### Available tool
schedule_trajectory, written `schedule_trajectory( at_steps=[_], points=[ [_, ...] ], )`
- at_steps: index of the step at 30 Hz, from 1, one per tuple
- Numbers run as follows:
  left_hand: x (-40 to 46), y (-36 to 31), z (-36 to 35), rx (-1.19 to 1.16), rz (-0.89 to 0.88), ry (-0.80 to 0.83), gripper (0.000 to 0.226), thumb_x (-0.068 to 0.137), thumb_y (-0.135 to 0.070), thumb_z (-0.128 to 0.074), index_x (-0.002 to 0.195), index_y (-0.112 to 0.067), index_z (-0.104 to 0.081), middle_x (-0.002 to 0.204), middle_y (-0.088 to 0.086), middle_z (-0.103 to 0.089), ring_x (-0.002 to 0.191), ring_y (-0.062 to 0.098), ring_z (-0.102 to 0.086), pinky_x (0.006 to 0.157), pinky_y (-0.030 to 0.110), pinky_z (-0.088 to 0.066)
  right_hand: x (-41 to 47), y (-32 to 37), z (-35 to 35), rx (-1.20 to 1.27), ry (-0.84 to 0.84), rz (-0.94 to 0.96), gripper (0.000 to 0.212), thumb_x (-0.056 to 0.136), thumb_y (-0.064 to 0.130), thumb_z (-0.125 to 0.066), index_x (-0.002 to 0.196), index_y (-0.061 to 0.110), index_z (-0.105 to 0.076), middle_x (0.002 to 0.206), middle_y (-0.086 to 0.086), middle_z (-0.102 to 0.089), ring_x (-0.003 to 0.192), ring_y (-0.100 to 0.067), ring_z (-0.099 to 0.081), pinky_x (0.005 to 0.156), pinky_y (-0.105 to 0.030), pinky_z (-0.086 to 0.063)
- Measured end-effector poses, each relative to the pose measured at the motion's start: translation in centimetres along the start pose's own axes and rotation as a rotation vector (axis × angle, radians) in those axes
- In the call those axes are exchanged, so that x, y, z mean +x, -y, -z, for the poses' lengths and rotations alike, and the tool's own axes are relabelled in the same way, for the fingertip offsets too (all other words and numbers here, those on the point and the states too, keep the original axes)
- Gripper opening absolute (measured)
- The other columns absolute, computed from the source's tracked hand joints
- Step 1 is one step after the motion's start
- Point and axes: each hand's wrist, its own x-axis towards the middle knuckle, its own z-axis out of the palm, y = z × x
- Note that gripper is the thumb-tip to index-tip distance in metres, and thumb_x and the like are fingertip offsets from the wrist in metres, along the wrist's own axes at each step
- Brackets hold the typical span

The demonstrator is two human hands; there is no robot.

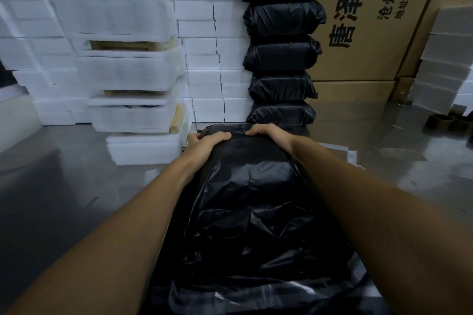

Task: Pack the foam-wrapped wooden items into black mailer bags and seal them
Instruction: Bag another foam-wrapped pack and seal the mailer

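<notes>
A black mailer bag [256, 202] lies lengthwise on the steel table in front of me, bulging with something inside that I cannot see. My left hand [207, 142] grips its far left corner, fingers curled over the top edge. My right hand [268, 134] grips the far right corner the same way. The bag's open mouth with its pale adhesive strip [281, 289] lies nearest to me. Foam-wrapped wooden items [133, 77] are stacked at the back left, wood showing at their ends. Several sealed black bags [281, 54] are piled in a column behind.
White foam blocks [204, 33] form a wall at the back. A printed cardboard box [378, 20] stands at the back right, grey foam sheets [445, 59] beside it. Brown tape cores [442, 121] sit at the far right. Bare steel tabletop [64, 186] spreads to the left.
</notes>
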Motion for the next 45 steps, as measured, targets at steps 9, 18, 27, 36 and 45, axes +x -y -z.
schedule_trajectory(
  at_steps=[9,18,27,36,45],
  points=[
    [-4.8,0.7,-1.1,0.153,-0.017,-0.007,0.126,0.035,-0.068,-0.083,0.144,-0.023,-0.038,0.137,-0.001,-0.055,0.117,0.023,-0.059,0.100,0.042,-0.048,-0.6,-0.3,-0.6,0.104,-0.143,-0.063,0.061,0.069,0.042,-0.080,0.118,0.007,-0.070,0.116,-0.016,-0.071,0.097,-0.032,-0.072,0.094,-0.040,-0.056],
    [-6.9,1.4,-1.4,-0.078,-0.077,-0.104,0.098,0.052,-0.052,-0.083,0.138,-0.020,-0.051,0.128,0.001,-0.062,0.109,0.023,-0.064,0.097,0.043,-0.052,-6.6,-2.6,-2.1,0.281,-0.035,0.015,0.054,0.085,0.046,-0.072,0.128,0.014,-0.066,0.117,-0.007,-0.074,0.102,-0.022,-0.073,0.082,-0.032,-0.057],
    [-9.7,2.7,-0.2,0.367,-0.261,-0.026,0.104,0.065,-0.087,-0.044,0.152,-0.033,-0.026,0.150,-0.003,-0.044,0.133,0.023,-0.046,0.111,0.042,-0.036,-12.4,-7.1,-2.6,-0.386,-0.240,0.331,0.097,0.058,0.094,-0.058,0.142,0.051,-0.040,0.128,0.025,-0.063,0.119,-0.001,-0.059,0.104,-0.033,-0.048],
    [-13.3,4.1,2.4,0.973,-0.712,-0.054,0.088,0.079,-0.078,-0.028,0.154,-0.036,-0.009,0.061,-0.006,-0.049,0.060,0.012,-0.054,0.054,0.019,-0.036,-14.5,-7.6,-1.7,-0.615,-0.472,0.495,0.059,0.077,0.049,-0.077,0.131,0.032,-0.059,0.114,0.009,-0.072,0.105,-0.014,-0.066,0.086,-0.025,-0.051],
    [-13.6,4.6,3.5,0.883,-1.037,-0.007,0.027,0.082,0.000,-0.074,0.083,-0.016,-0.053,0.059,-0.005,-0.053,0.050,0.010,-0.045,0.050,0.022,-0.037,-14.2,-8.2,-0.4,-0.523,-0.463,0.543,0.028,0.078,0.020,-0.085,0.069,0.025,-0.058,0.062,0.000,-0.064,0.061,-0.014,-0.060,0.065,-0.038,-0.051]
  ],
)
